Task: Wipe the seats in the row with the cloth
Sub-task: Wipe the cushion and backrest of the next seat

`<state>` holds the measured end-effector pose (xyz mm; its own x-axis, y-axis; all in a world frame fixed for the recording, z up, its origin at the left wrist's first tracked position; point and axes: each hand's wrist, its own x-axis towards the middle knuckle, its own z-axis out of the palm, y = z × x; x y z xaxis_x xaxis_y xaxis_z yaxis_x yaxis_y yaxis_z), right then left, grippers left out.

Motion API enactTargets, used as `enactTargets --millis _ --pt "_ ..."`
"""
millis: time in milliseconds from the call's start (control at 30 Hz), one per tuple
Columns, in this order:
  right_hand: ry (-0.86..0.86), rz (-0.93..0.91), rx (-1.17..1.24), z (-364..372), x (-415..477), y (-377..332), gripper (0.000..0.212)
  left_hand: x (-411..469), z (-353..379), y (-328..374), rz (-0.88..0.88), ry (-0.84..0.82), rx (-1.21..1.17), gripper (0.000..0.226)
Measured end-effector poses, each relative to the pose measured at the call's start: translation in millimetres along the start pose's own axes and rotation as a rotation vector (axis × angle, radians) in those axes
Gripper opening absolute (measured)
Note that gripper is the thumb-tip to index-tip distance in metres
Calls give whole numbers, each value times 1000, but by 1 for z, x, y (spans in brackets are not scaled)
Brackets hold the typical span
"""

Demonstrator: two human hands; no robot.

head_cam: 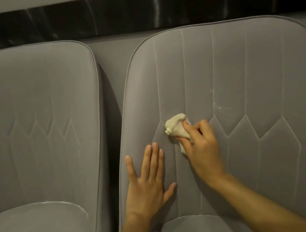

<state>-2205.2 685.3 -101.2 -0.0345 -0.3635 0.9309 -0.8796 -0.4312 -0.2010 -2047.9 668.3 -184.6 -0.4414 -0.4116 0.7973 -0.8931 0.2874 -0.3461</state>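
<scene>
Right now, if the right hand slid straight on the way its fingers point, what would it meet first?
The right hand grips the cloth; ahead, up-left, lies bare backrest, then probably its piped left edge.

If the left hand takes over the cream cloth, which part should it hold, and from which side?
Probably the bunched free end of the cloth, sticking out up-left past the right hand. The left hand, flat on the seat back, could pinch it from the left; the right hand covers the rest.
</scene>
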Motion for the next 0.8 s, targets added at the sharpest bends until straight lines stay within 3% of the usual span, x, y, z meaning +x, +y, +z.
enactTargets --millis 200,367,467,600,800 --pt "253 58 14 -11 80 2 38 -1 3 -1 1 0 7 78" --pt "186 55 -114 25 25 3 37 -2 3 1 24 28 40 91" --pt "125 79 -67 32 -28 0 38 -2 2 0 26 22 61 90" --pt "66 136 108 17 -30 -3 42 -2 2 1 23 16 71 90" --pt "239 169 107 2 35 -8 41 -3 4 0 18 10 52 89"
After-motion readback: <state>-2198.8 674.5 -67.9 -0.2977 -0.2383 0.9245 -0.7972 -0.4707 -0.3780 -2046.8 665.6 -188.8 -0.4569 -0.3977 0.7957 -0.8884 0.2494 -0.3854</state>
